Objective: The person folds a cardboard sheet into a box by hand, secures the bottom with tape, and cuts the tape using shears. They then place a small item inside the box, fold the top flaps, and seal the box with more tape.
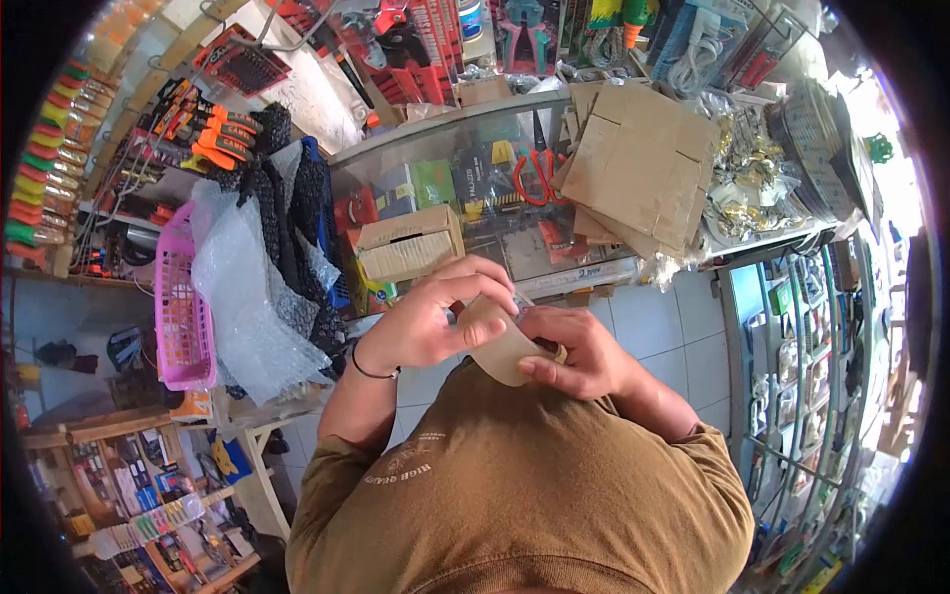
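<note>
Brown shirt (534,475): nearest of all, and just beyond its chest the action is being staged.
Left hand (435,319): brought in with elbow bent and wrist ringed by a black band (372,366); fingers are arched over the far end, the thumb is laid along the face, and a firm hold is had.
Right hand (579,354): brought in from the other side, half closed; its fingers are curled inward and its thumb is pressed to the lower edge, so the grip is shared.
Pale roll (502,348): held up between the two hands, in front of the chest; creamy, smooth and tape-like, with a broad curved face shown, its far end partly hidden by fingers.
Cardboard box (406,246): rested on the counter just past the left hand, its printed side turned this way.
Glass counter (579,279): stretched across behind, and by it red-handled scissors (535,180) are seen.
Cardboard sheets (643,163): stacked untidily at the counter's right.
Orange-handled tools (224,139): bunched far off, upper left.
</note>
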Tool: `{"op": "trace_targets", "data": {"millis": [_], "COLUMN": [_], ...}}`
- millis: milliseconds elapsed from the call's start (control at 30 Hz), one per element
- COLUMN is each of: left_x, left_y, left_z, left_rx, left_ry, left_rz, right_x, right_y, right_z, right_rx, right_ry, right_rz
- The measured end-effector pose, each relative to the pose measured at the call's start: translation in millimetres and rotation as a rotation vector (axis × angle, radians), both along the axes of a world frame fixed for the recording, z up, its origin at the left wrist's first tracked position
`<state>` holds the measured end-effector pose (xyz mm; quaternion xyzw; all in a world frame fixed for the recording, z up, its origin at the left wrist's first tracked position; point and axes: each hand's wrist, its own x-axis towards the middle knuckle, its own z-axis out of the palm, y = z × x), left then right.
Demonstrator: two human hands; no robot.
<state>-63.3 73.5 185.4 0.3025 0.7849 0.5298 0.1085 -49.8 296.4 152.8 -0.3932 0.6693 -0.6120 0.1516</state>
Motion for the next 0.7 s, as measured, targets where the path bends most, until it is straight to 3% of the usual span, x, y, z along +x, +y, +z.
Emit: {"op": "trace_targets", "data": {"millis": [267,500,600,700], "left_x": [0,11,15,17], "left_y": [-11,-8,-9,-10], "left_z": [6,-6,0,-4], "left_rx": [-0.095,-0.116,-0.256,-0.23], "left_ry": [-0.261,-0.185,-0.232,-0.266], "left_rz": [-0.242,-0.2,-0.22,-0.188], "right_x": [-5,-5,-4,-5], "right_y": [2,-2,-5,-6], "right_z": [9,15,12,11], "right_rx": [-0.009,0.14,0.151,0.143], "right_ry": [-0.103,-0.115,-0.13,-0.165], "right_rz": [0.201,0.298,0.314,0.31]}}
